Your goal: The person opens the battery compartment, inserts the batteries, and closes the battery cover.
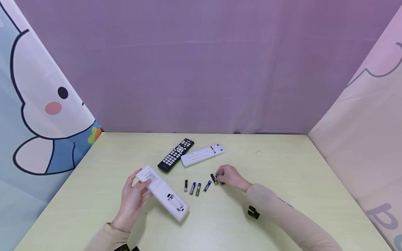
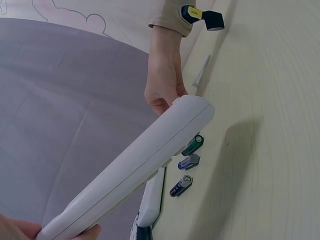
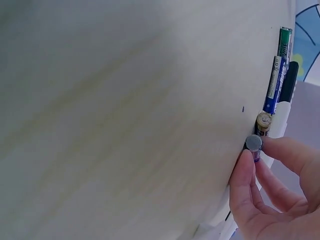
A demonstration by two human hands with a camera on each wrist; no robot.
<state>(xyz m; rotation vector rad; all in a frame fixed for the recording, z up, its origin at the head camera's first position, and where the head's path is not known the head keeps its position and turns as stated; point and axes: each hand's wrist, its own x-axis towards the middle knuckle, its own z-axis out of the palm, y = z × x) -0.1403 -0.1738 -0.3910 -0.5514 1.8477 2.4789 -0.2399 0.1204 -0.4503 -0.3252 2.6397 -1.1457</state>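
Note:
My left hand (image 1: 130,207) grips a white remote control (image 1: 161,190) by its upper end and holds it tilted over the table. Its back faces up, with the battery compartment (image 1: 176,203) uncovered and no batteries inside. On the right, my right hand (image 1: 231,177) pinches a battery (image 3: 254,144) between thumb and fingertips, at the right end of a loose row of batteries (image 1: 198,189). A gold-ended battery (image 3: 263,122) lies close beside the pinched one, and a blue and white battery (image 3: 274,86) lies farther along.
Behind the batteries lie a black remote control (image 1: 176,155) and another white remote control (image 1: 202,155), their ends meeting. The pale wooden table (image 1: 267,157) ends at a purple cloth backdrop (image 1: 201,69). Printed cloth panels stand at both sides.

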